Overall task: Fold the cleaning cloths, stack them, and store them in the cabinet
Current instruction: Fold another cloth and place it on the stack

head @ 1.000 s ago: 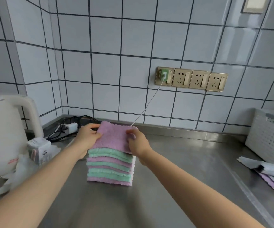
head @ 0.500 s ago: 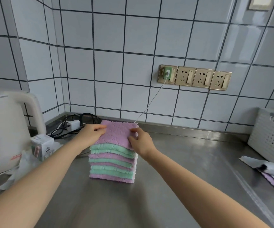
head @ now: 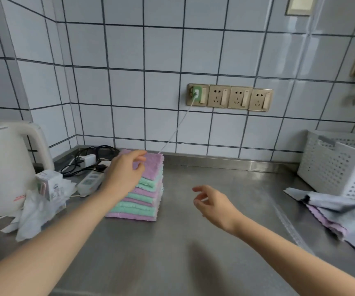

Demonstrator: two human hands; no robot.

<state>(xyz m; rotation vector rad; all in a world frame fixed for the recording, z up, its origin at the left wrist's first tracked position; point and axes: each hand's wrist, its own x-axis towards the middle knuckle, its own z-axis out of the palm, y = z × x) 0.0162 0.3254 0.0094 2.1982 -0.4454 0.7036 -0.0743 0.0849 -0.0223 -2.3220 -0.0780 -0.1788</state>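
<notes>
Resting on top of the stack of folded cloths (head: 139, 189), the person's left hand (head: 123, 173) lies with its fingers loosely bent over the uppermost purple cloth (head: 152, 165); whether it pinches the fabric or only touches it, I cannot tell from where I stand. The stack, purple and mint green layers in turn, sits on the steel counter (head: 193, 242) near the back wall, its edges roughly squared. The right hand (head: 211, 202) hangs above the counter just right of the stack, apart from it, fingers relaxed and slightly curled, holding nothing.

To the left of the stack stand a white kettle (head: 3, 167), a small carton (head: 48, 184) and some crumpled white wrapping (head: 37, 212), with a power strip (head: 90, 183) and tangled black cables (head: 87, 157) behind. A thin white cord (head: 178, 127) runs from a green plug (head: 196, 94) in the row of wall sockets (head: 239, 99) down behind the stack. At the right, a white perforated basket (head: 340, 167) stands against the tiles, and loose grey and purple cloths (head: 340, 218) lie spread in front of it.
</notes>
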